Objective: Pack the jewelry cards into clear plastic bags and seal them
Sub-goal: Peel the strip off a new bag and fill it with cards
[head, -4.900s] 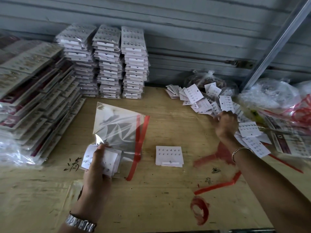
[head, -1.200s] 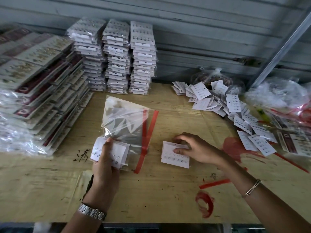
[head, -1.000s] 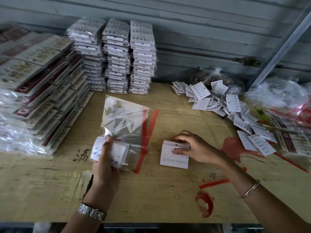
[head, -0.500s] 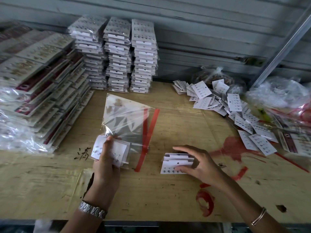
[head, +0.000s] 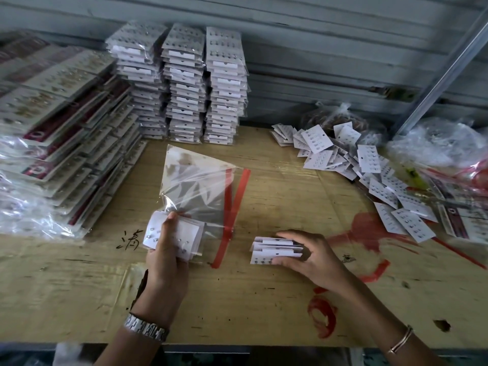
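card stack [head: 274, 251] tipped up onto edge | right hand [head: 317, 257] grips it | left hand [head: 165, 257] clamps cards [head: 194, 231], bag [head: 195, 186]

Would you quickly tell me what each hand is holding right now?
Left hand: grips a card bundle with the clear bag.
Right hand: grips the small card stack.

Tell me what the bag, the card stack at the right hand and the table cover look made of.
Bag: thin clear plastic film, glossy; it creases, glints and shows the surface through.
Card stack: matte white card or stiff paper, by its flat cut edges.
Table cover: probably brown corrugated cardboard, dull, with fold seams and red print.
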Demonstrator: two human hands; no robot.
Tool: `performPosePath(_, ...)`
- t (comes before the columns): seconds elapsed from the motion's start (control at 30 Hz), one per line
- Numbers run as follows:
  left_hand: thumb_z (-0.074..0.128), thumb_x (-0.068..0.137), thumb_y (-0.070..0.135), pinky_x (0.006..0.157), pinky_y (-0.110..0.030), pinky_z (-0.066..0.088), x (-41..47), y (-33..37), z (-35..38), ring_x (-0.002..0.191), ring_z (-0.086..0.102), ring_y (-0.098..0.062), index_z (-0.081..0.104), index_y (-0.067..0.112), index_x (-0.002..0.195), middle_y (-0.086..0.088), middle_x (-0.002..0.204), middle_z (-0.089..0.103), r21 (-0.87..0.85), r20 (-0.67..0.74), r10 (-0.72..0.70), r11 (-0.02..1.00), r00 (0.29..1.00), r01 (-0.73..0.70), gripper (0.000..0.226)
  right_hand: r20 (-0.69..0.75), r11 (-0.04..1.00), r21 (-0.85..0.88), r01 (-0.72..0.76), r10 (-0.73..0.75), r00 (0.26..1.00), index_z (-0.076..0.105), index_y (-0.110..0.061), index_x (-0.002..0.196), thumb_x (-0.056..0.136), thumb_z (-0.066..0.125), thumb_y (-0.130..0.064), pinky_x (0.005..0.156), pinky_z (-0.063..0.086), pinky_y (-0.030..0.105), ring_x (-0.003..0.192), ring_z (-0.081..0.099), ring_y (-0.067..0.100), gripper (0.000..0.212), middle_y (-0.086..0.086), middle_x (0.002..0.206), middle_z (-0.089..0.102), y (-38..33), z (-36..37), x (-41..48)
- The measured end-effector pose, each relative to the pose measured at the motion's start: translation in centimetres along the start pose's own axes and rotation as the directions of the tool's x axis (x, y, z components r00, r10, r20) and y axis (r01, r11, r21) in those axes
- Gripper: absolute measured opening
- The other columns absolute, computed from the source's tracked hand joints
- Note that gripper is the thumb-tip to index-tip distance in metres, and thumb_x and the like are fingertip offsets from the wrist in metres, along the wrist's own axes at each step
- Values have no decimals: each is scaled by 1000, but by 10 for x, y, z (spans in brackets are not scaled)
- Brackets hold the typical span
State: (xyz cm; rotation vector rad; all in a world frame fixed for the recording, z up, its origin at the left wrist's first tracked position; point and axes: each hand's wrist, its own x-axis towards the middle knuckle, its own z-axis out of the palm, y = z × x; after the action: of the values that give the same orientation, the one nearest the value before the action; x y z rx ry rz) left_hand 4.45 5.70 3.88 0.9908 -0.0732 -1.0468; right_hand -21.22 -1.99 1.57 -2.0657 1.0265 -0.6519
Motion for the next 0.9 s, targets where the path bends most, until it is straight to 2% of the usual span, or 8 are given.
performPosePath(0.1,58,96,29,76,-35,56,1,0,-1,107,57,-32,55,12,128,-17,118,59,31,4,2,1000,1000,-2,36,46,1000,7,23,-23,999,62,-40,124,76,78,-49,95,47,15,115,60,0,51,-23,121,64,6,3,-1)
performPosePath(0.23,61,95,31,58,-28,58,3,-2,-4,103,58,-33,53,6,135,-19,118,60,23,-3,-13,1000,1000,13,49,49,1000,28,9,-11,999,60,-47,123,76,78,-49,95,47,15,113,61,-1,50,-24,120,65,7,4,-1)
performPosePath(0.47,59,96,28,81,-38,56,5,-4,-4,102,61,-30,49,2,137,-18,118,61,20,19,-3,1000,1000,3,50,49,999,43,-3,1,999,58,-52,113,75,75,-54,80,50,10,94,66,-2,43,-23,107,68,-2,0,5)
performPosePath(0.63,56,98,25,105,-52,43,5,-4,-3,122,53,-41,45,0,141,-27,138,51,-11,7,-9,1000,1000,9,51,274,981,-193,-20,73,959,64,-35,114,77,75,-48,73,56,26,82,67,3,41,-15,96,71,-40,-32,17)
performPosePath(0.7,56,98,24,108,-55,38,5,-4,-3,119,53,-40,45,0,141,-28,138,51,-24,11,-9,1000,1000,10,51,384,896,-439,71,115,916,64,-31,112,81,75,-41,68,53,25,75,63,3,35,-13,90,69,-59,-47,24)
performPosePath(0.77,56,98,24,106,-54,39,4,-4,-3,114,54,-36,46,-1,140,-24,130,56,-26,4,-2,1000,1000,2,50,423,672,-699,246,111,899,60,-25,104,84,74,-30,61,45,26,69,57,6,26,-11,82,62,-75,-51,26)
performPosePath(0.83,56,98,23,98,-46,49,4,-4,-3,113,55,-33,47,0,139,-19,124,58,-29,-6,7,1000,1000,-7,49,466,480,-789,382,63,883,56,-19,98,82,70,-10,64,38,27,74,56,14,23,-6,83,57,-86,-42,26)
performPosePath(0.9,57,96,25,86,-36,55,5,-4,-3,112,56,-31,48,1,140,-17,124,59,-39,-8,4,999,1000,-5,50,510,421,-801,425,107,854,54,-15,98,79,63,4,75,44,32,88,60,23,29,3,95,59,-89,-26,27)
